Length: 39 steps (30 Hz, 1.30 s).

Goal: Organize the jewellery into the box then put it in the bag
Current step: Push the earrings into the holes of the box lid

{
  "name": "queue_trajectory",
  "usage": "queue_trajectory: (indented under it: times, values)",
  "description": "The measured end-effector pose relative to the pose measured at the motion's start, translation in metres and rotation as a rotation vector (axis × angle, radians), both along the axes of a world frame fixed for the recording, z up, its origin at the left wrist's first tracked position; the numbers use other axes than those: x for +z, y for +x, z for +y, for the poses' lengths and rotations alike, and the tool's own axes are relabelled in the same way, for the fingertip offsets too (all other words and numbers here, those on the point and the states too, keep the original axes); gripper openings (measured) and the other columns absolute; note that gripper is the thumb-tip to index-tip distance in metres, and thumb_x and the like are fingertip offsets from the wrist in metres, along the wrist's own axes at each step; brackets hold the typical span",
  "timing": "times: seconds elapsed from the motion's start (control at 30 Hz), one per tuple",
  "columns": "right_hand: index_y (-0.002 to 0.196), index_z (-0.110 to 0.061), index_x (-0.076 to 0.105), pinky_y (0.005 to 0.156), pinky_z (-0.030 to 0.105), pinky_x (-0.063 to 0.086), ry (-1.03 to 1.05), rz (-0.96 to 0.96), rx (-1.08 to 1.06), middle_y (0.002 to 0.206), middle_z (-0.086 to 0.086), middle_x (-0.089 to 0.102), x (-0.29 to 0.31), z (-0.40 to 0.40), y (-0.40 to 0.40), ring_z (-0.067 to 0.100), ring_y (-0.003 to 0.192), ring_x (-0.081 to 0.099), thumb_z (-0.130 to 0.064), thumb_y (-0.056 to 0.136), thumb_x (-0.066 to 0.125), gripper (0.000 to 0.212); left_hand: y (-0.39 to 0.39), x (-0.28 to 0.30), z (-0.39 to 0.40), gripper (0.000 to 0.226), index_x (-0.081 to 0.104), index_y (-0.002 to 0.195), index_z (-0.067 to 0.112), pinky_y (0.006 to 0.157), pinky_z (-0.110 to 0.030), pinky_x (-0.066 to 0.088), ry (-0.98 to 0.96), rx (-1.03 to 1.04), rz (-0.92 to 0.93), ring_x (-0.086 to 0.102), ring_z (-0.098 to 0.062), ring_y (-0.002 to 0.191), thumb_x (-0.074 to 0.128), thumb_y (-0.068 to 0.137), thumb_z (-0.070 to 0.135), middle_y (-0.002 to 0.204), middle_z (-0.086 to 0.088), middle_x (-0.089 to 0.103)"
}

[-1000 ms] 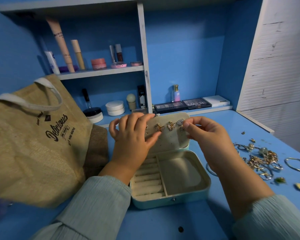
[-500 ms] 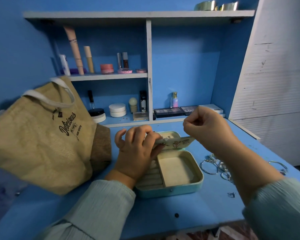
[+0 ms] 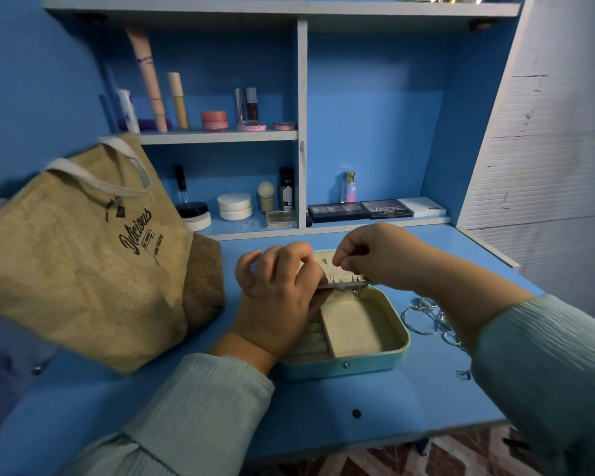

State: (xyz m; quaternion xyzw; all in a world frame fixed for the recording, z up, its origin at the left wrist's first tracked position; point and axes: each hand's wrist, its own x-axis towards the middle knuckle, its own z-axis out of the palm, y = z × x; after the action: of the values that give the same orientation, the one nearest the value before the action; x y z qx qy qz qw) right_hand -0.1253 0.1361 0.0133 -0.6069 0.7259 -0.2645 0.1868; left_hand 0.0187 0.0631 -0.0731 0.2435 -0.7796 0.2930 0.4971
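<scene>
We see an open jewellery box on the blue table, just right of a jute bag. The left hand grips the box's earring panel, tilted nearly flat over the tray. The right hand hovers above it, fingertips pinched together on something too small to tell. Silver rings lie beside the box.

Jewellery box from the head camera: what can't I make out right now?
- Ring rolls of the jewellery box: mostly hidden by the left hand, head view.
- Right hand: whatever its grip pinches is too small to tell.
- Earrings on the earring panel: seen edge-on, only posts show.
- Loose hoops: partly hidden behind the right sleeve.
</scene>
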Motion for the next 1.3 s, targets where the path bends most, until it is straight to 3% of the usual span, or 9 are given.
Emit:
queue_trajectory:
  times: [0.13, 0.23, 0.33, 0.5, 0.67, 0.77, 0.93, 1.1, 1.3]
  values:
    - [0.074, -0.027, 0.064, 0.045, 0.01, 0.038, 0.02, 0.0, 0.005, 0.06, -0.016, 0.055, 0.001, -0.005, 0.0, -0.002, 0.047, 0.047, -0.013, 0.088, 0.058, 0.021, 0.0, 0.0, 0.0, 0.04, 0.055, 0.078, 0.02, 0.085, -0.038, 0.026, -0.011, -0.011, -0.006, 0.039, -0.022, 0.091, 0.09, 0.057, 0.02, 0.102, 0.0, 0.039]
    - [0.075, -0.025, 0.065, 0.041, 0.011, 0.039, 0.055, -0.03, 0.001, 0.064, -0.011, 0.06, 0.004, -0.007, 0.0, 0.001, 0.051, 0.048, -0.012, 0.087, 0.059, 0.019, 0.0, 0.0, 0.0, 0.055, 0.042, 0.083, 0.023, 0.086, -0.038, 0.026, -0.025, -0.004, 0.007, 0.038, -0.021, 0.092, 0.09, 0.057, 0.02, 0.102, 0.001, 0.039]
    - [0.075, -0.025, 0.066, 0.036, 0.009, 0.035, 0.056, -0.054, 0.006, 0.067, -0.009, 0.063, 0.005, -0.009, 0.0, 0.003, 0.053, 0.047, -0.012, 0.088, 0.06, 0.019, 0.0, -0.001, 0.0, 0.053, 0.044, 0.083, 0.022, 0.085, -0.038, 0.026, -0.03, 0.003, -0.002, 0.038, -0.021, 0.092, 0.09, 0.056, 0.02, 0.102, 0.001, 0.039]
    - [0.077, -0.026, 0.07, 0.058, 0.015, 0.037, 0.056, -0.082, 0.042, 0.074, -0.013, 0.065, -0.001, -0.014, 0.002, 0.001, 0.069, 0.052, -0.012, 0.085, 0.064, 0.017, 0.001, 0.001, 0.002, 0.033, 0.061, 0.071, 0.018, 0.086, -0.038, 0.025, -0.031, 0.002, -0.012, 0.038, -0.021, 0.092, 0.09, 0.057, 0.026, 0.102, 0.0, 0.039]
    - [0.079, -0.025, 0.073, 0.056, 0.017, 0.035, 0.13, -0.092, 0.045, 0.072, -0.012, 0.063, -0.002, -0.014, 0.001, 0.004, 0.067, 0.05, -0.013, 0.083, 0.066, 0.015, 0.001, 0.001, 0.003, 0.032, 0.062, 0.068, 0.02, 0.094, -0.035, 0.014, -0.028, 0.016, 0.001, 0.039, -0.02, 0.093, 0.091, 0.055, 0.024, 0.102, 0.002, 0.039]
    - [0.083, -0.023, 0.073, 0.053, 0.017, 0.035, 0.177, -0.13, 0.024, 0.071, -0.008, 0.063, 0.0, -0.013, 0.0, 0.006, 0.064, 0.047, -0.013, 0.084, 0.065, 0.013, 0.001, 0.001, 0.003, 0.031, 0.064, 0.068, 0.02, 0.092, -0.036, 0.02, -0.026, 0.017, -0.01, 0.039, -0.02, 0.093, 0.091, 0.055, 0.023, 0.102, 0.002, 0.039]
    - [0.077, -0.024, 0.072, 0.057, 0.022, 0.036, 0.251, -0.188, -0.017, 0.081, 0.001, 0.063, 0.0, -0.015, -0.002, 0.013, 0.072, 0.047, -0.012, 0.085, 0.064, 0.015, 0.0, 0.003, 0.005, 0.032, 0.064, 0.068, 0.019, 0.088, -0.037, 0.023, -0.031, 0.033, -0.019, 0.039, -0.021, 0.093, 0.092, 0.052, 0.023, 0.101, 0.001, 0.039]
    - [0.08, -0.017, 0.074, 0.064, 0.027, 0.037, 0.271, -0.253, -0.049, 0.077, 0.005, 0.061, -0.003, -0.018, -0.008, 0.017, 0.071, 0.045, -0.011, 0.081, 0.068, 0.008, 0.002, 0.002, 0.004, 0.03, 0.065, 0.069, 0.019, 0.094, -0.033, 0.011, -0.027, 0.024, -0.02, 0.038, -0.021, 0.094, 0.091, 0.055, 0.026, 0.102, 0.001, 0.039]
    - [0.082, -0.013, 0.073, 0.067, 0.03, 0.037, 0.278, -0.228, -0.026, 0.081, 0.008, 0.06, -0.003, -0.017, -0.007, 0.02, 0.073, 0.043, -0.012, 0.082, 0.066, 0.007, 0.002, 0.002, 0.004, 0.023, 0.063, 0.067, 0.02, 0.091, -0.036, 0.02, -0.029, -0.008, -0.023, 0.038, -0.021, 0.094, 0.082, 0.064, 0.032, 0.101, 0.002, 0.039]
